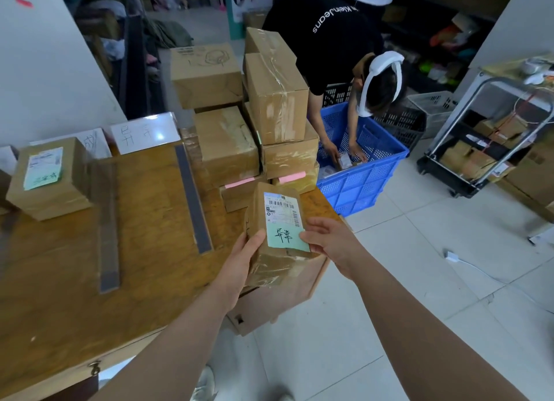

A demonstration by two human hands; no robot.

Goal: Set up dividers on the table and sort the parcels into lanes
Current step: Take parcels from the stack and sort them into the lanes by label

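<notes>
**Q:** Head view. Are the dividers in place?

**A:** Yes. The left divider (108, 229) and the right divider (193, 199) stand on the table (144, 280) and run front to back. Handwritten lane signs (144, 136) stand at the far edge. This step appears complete.

**Q:** Sorting status?

**A:** Early. One sorted parcel (48, 178) sits left of the left divider. The lane between the dividers holds nothing. A stack of parcels (254, 124) at the table's far right awaits sorting.

**Q:** Where is the current parcel?

**A:** The held parcel (277, 232) is above the table's right edge, right of the right divider. Its green label (284, 235) faces up.

**Q:** Grip state?

**A:** The left hand (242, 259) wraps the parcel's left side, thumb on top. The right hand (326, 241) grips the right side, thumb on the label. Both hold firmly.

**Q:** Remaining work?

**A:** Place this parcel in its lane, then sort the stack.
</notes>
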